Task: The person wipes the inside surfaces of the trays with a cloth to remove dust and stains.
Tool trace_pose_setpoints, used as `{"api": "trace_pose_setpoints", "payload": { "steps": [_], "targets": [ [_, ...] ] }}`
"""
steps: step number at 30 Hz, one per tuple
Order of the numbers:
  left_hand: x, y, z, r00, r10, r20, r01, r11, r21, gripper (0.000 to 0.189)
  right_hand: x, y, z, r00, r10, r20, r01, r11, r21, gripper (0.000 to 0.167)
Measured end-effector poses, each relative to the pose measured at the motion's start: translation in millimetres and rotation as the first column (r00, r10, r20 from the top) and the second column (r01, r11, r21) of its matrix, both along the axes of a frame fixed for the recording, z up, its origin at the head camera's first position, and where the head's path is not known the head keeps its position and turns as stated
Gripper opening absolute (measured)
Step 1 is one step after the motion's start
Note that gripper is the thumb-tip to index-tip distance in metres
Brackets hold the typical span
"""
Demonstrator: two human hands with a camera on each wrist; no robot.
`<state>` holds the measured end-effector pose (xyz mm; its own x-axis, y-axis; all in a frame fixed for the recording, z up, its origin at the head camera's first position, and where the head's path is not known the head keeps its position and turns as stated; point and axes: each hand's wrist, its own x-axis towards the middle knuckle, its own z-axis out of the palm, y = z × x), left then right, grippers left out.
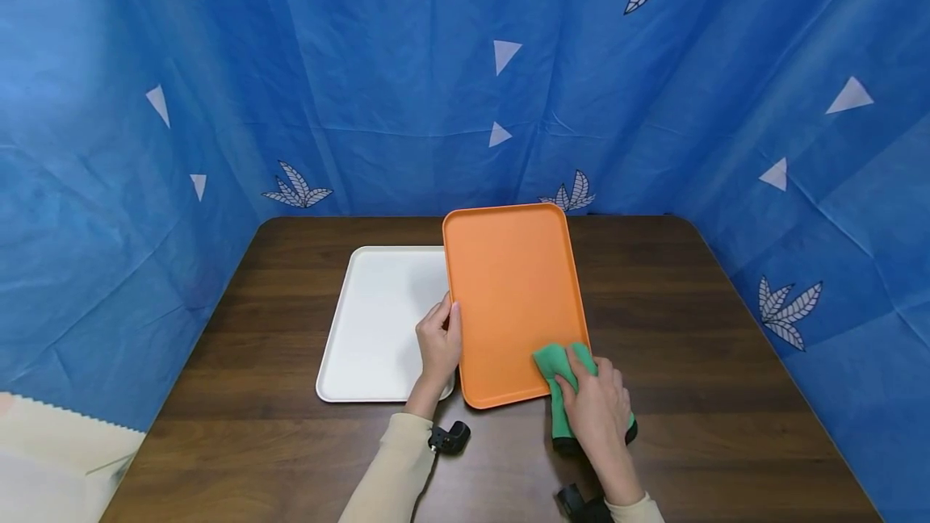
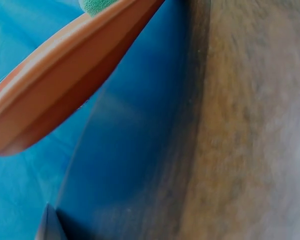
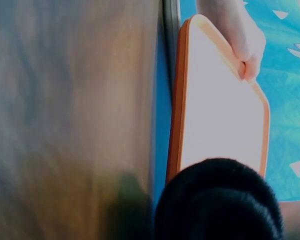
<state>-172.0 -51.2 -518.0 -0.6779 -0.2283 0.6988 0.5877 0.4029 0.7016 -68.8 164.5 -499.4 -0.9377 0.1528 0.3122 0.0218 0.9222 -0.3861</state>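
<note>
An orange tray [image 1: 516, 305] is raised and tilted above the table, its flat inner face toward the head camera. My left hand [image 1: 439, 345] grips its left rim; in the right wrist view the left hand's fingers [image 3: 247, 55] curl over the tray edge. My right hand [image 1: 599, 406] holds a green cloth [image 1: 558, 366] with dark trim against the tray's lower right corner. A bit of the cloth [image 2: 96, 5] peeks over the tray [image 2: 65, 75] in the left wrist view. A dark fuzzy fold [image 3: 220, 200] covers the lower part of the right wrist view.
A white tray [image 1: 385, 329] lies flat on the brown wooden table [image 1: 269, 442], partly behind the orange tray and left hand. Blue patterned curtain [image 1: 363, 63] hangs around the table's back and sides.
</note>
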Motion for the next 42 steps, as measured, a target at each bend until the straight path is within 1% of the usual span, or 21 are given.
{"api": "trace_pose_setpoints", "payload": {
  "steps": [5,8,10,15,18,20,22,24,27,30,33,35,42],
  "targets": [
    [-1.5,-0.8,-1.8,1.0,0.007,0.006,-0.007,1.0,-0.019,0.02,-6.2,7,3.4,0.994,-0.008,-0.111,0.01,1.0,0.015,0.052],
    [-2.2,-1.3,-2.0,1.0,0.004,0.021,-0.003,1.0,-0.014,0.02,-11.3,13,9.2,0.985,-0.023,-0.172,0.025,1.0,0.01,0.053],
    [-3.2,-1.8,-2.7,0.999,0.001,0.033,-0.001,1.0,-0.008,0.021,-14.6,18,14.2,0.979,-0.042,-0.197,0.043,0.999,0.001,0.053],
    [-7.3,-2.1,-4.2,0.997,0.008,0.077,-0.007,1.0,-0.02,0.023,-20.2,31,28.1,0.97,-0.097,-0.223,0.087,0.995,-0.052,0.051],
    [-11.7,-2.0,-3.9,0.992,0.005,0.127,-0.001,1.0,-0.032,0.022,-21.7,36,35.6,0.966,-0.119,-0.23,0.103,0.991,-0.082,0.05],
    [-15.1,-1.7,-2.8,0.985,-0.004,0.173,0.01,0.999,-0.033,0.023,-21.8,38,39.7,0.964,-0.131,-0.23,0.111,0.989,-0.1,0.05],
    [-18.5,-1.1,-1.1,0.973,-0.013,0.228,0.02,0.999,-0.031,0.023,-21.5,40,42.7,0.964,-0.141,-0.226,0.116,0.986,-0.119,0.05],
    [-21.7,-0.1,0.7,0.955,-0.034,0.293,0.039,0.999,-0.013,0.023,-21.1,40,44.2,0.964,-0.146,-0.223,0.118,0.984,-0.135,0.05],
    [-25.8,1.9,1.8,0.918,-0.077,0.389,0.074,0.997,0.023,0.024,-20.4,41,45.1,0.965,-0.149,-0.217,0.118,0.982,-0.15,0.05],
    [-29.0,4.3,0.3,0.876,-0.121,0.467,0.11,0.993,0.051,0.025,-19.9,41,46.0,0.967,-0.149,-0.208,0.118,0.981,-0.155,0.05],
    [-31.2,7.3,-2.8,0.848,-0.131,0.514,0.121,0.991,0.054,0.025,-19.1,40,46.4,0.97,-0.149,-0.19,0.119,0.98,-0.161,0.051],
    [-32.0,9.0,-4.0,0.836,-0.132,0.532,0.12,0.991,0.058,0.025,-18.9,39,46.0,0.972,-0.148,-0.182,0.118,0.979,-0.165,0.051],
    [-36.3,14.5,-4.4,0.819,-0.117,0.561,0.111,0.993,0.046,0.026,-17.9,40,43.7,0.972,-0.148,-0.181,0.118,0.979,-0.164,0.051]
  ]
}}
